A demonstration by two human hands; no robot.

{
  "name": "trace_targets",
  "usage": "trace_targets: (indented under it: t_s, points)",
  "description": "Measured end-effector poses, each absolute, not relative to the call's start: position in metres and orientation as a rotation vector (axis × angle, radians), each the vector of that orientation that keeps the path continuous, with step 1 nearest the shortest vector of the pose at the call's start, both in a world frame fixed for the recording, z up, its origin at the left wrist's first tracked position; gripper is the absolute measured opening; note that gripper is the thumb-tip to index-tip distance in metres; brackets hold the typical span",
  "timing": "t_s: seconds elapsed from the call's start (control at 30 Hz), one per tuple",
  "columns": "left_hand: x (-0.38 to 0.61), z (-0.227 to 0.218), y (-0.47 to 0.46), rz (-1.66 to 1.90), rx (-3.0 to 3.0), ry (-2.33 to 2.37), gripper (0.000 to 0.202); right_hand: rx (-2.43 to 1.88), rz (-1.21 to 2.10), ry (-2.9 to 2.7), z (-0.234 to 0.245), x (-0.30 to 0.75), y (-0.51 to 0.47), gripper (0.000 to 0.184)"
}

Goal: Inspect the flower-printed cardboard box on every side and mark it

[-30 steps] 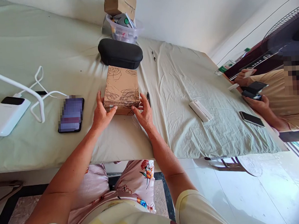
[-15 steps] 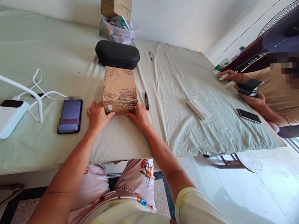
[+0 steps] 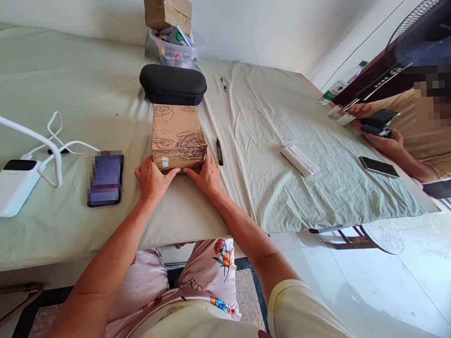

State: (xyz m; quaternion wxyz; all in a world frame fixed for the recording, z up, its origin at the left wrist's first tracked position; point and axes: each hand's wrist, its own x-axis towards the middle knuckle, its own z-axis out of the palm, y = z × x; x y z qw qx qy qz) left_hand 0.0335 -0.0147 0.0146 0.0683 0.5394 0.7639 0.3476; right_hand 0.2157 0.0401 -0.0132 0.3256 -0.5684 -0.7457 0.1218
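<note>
A box wrapped in brown paper with drawn roses lies on the pale green cloth of the table. My left hand presses against its near left corner, fingers curled at the box's lower edge. My right hand rests at the near right corner the same way. Both hands touch the near face of the box. A black marker lies just right of the box. A black oval case sits touching the box's far end.
A phone, a white power bank and white cables lie to the left. A clear tub with a cardboard box sits at the back. A white flat item and another phone lie right, near a seated person.
My hands have slid from the box's sides to its near corners and closed in on the near face. The box stays in place.
</note>
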Motion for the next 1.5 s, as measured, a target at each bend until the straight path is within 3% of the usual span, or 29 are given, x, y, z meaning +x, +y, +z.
trace_targets:
  t_s: [0.23,0.73,1.5]
  points:
    - [0.032,0.018,-0.014,1.015,1.650,2.312,0.064,-1.473,0.296,-1.951,-0.014,0.218,0.043,0.092]
    - [0.034,0.029,-0.017,0.975,1.582,2.349,0.061,-1.390,0.257,-1.981,-0.015,0.223,0.046,0.064]
    - [0.024,0.017,-0.012,0.956,1.574,2.370,0.066,-1.373,0.367,-2.007,-0.005,0.225,0.043,0.055]
